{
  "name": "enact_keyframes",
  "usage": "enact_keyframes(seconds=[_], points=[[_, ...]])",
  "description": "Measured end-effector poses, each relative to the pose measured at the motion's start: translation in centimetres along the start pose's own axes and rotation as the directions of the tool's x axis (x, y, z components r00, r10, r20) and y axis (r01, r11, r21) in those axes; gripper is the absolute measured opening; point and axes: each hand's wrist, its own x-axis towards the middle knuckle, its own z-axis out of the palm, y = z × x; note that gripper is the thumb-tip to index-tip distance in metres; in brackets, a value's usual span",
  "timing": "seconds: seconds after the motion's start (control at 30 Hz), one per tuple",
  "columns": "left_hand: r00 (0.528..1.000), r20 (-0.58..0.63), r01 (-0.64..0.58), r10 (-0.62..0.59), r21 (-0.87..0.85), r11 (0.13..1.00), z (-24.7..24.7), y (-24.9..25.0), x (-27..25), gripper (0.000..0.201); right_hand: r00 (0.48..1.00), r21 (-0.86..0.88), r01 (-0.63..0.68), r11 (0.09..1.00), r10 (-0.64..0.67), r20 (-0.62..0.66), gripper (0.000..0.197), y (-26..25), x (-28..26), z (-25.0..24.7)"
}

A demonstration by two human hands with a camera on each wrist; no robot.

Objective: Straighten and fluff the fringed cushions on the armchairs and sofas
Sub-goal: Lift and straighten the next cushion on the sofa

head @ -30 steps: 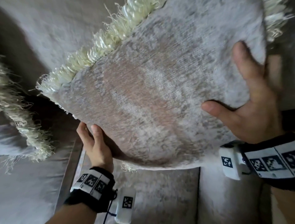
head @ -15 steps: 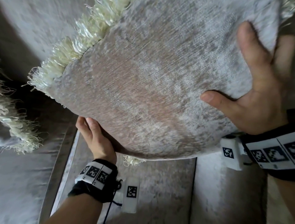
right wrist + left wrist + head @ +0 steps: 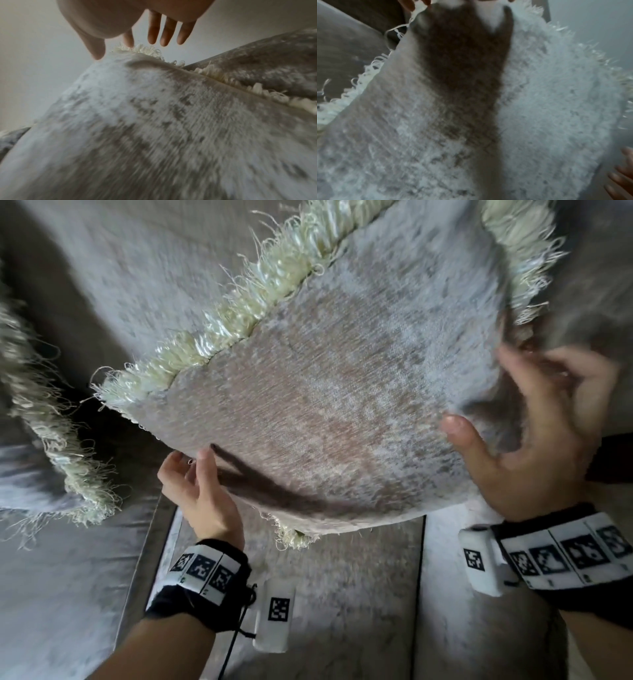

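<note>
Grey-beige chenille cushion with cream fringe (image 3: 325, 405) held up tilted over grey velvet sofa seat (image 3: 342, 594), clear of backrest, probably to plump from both sides. Second fringed grey cushion (image 3: 44, 440) lying well to the left, apparently untouched. Right hand (image 3: 534, 440) spread at cushion's right edge, fingers straight, thumb against the face, gripping nothing; blurred, likely mid-pat. Left hand (image 3: 195, 487) under lower-left edge, fingers loosely bent, supporting; actual grip impossible to tell.

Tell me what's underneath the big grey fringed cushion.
Under the grey fringed cushion shows the grey velvet sofa seat and the left hand at its lower edge. Whatever lies directly beneath the cushion is covered.
</note>
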Motion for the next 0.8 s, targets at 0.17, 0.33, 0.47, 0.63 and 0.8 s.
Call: enact_keyframes(seconds=[0.17, 0.33, 0.47, 0.63, 0.8], points=[[0.964, 0.144, -0.250, 0.225, 0.193, 0.949, -1.7, 4.1, -0.5, 0.042, 0.978, -0.068, -0.166, 0.984, 0.173, 0.113, 0.038, -1.8, -3.7, 0.4], [0.818, 0.551, -0.486, 0.162, 0.514, 0.707, -4.0, 9.5, -1.4, 0.031, 0.737, -0.258, -0.202, 0.945, 0.320, 0.595, 0.049, -6.1, -3.3, 0.7], [0.757, 0.653, -0.565, 0.028, 0.632, 0.530, -7.1, 14.3, -2.2, 0.034, 0.638, -0.284, -0.058, 0.957, 0.254, 0.727, 0.054, -10.6, -1.4, 0.4], [0.702, 0.711, -0.657, -0.047, 0.671, 0.345, -12.9, 19.8, -1.6, 0.043, 0.631, -0.242, 0.056, 0.969, 0.153, 0.760, 0.053, -16.9, 0.8, 0.6], [0.706, 0.708, -0.688, -0.021, 0.692, 0.220, -20.0, 24.2, 0.2, 0.047, 0.606, -0.187, 0.162, 0.969, 0.052, 0.794, 0.053, -24.9, 1.8, 2.3]])
